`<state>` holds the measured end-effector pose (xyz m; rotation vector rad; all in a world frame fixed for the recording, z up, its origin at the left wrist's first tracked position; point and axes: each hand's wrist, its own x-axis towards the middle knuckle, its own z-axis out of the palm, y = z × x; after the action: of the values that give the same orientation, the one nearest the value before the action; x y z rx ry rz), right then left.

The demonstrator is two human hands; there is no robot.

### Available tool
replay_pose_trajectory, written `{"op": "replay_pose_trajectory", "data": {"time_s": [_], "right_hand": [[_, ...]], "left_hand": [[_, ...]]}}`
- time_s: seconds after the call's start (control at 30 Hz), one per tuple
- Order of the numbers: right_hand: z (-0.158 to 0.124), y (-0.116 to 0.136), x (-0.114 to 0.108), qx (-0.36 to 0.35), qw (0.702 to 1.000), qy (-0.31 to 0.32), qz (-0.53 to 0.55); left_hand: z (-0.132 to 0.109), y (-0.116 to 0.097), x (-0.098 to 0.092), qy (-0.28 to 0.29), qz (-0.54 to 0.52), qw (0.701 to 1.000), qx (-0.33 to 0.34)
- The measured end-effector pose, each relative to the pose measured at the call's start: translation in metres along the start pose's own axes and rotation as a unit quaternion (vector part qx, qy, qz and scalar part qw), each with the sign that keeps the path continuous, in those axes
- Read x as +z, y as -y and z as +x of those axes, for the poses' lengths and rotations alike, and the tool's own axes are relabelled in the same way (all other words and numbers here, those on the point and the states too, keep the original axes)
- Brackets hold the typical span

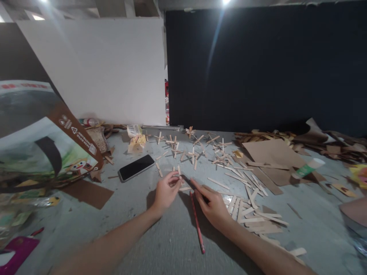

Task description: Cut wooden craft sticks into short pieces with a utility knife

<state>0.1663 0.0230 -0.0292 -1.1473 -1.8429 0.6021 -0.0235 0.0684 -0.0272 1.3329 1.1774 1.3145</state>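
My left hand point(166, 190) pinches a short wooden craft stick point(179, 171) upright between thumb and fingers. My right hand point(212, 206) is wrapped round a slim black tool point(187, 181). The tool's tip meets or nearly meets the stick; its exact kind is not clear. Below the right hand lies a red pencil point(197, 225) on the grey table point(160, 244). Another craft stick point(185, 188) rests just under the two hands. Farther back stand or lie several small crossed-stick pieces point(193, 153).
A black phone point(137, 168) lies left of my hands. Loose craft sticks point(249, 217) pile up on the right, near cardboard sheets point(268, 152) and a glue stick point(308, 169). A large printed bag point(71, 141) stands left. Another person's arm point(355, 211) shows at the right edge.
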Motion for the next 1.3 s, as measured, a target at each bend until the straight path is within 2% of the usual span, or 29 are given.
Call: {"op": "replay_pose_trajectory", "data": {"time_s": [0.2, 0.53, 0.77, 0.93, 1.13, 1.3], "right_hand": [[-0.002, -0.0034, 0.0018, -0.036, 0.999, -0.017, -0.029], [-0.0026, -0.0016, 0.0021, -0.043, 0.999, -0.009, -0.028], [-0.0027, -0.0022, 0.0007, -0.007, 1.0, 0.013, 0.008], [0.0008, 0.0004, -0.0008, 0.038, 0.997, 0.019, 0.066], [0.0026, -0.0031, 0.0018, 0.127, 0.978, 0.042, 0.158], [0.0028, -0.0052, 0.0024, 0.166, 0.959, 0.059, 0.224]], "left_hand": [[-0.0056, -0.0035, -0.0001, 0.026, 0.092, 0.995, 0.017], [-0.0063, -0.0069, -0.0006, 0.008, 0.157, 0.987, 0.022], [-0.0067, -0.0046, -0.0014, 0.011, 0.146, 0.989, 0.034], [-0.0038, -0.0027, -0.0032, 0.034, 0.077, 0.996, 0.008], [-0.0012, -0.0015, -0.0047, 0.047, 0.041, 0.998, -0.006], [0.0005, 0.0001, -0.0052, 0.044, 0.043, 0.998, -0.004]]}}
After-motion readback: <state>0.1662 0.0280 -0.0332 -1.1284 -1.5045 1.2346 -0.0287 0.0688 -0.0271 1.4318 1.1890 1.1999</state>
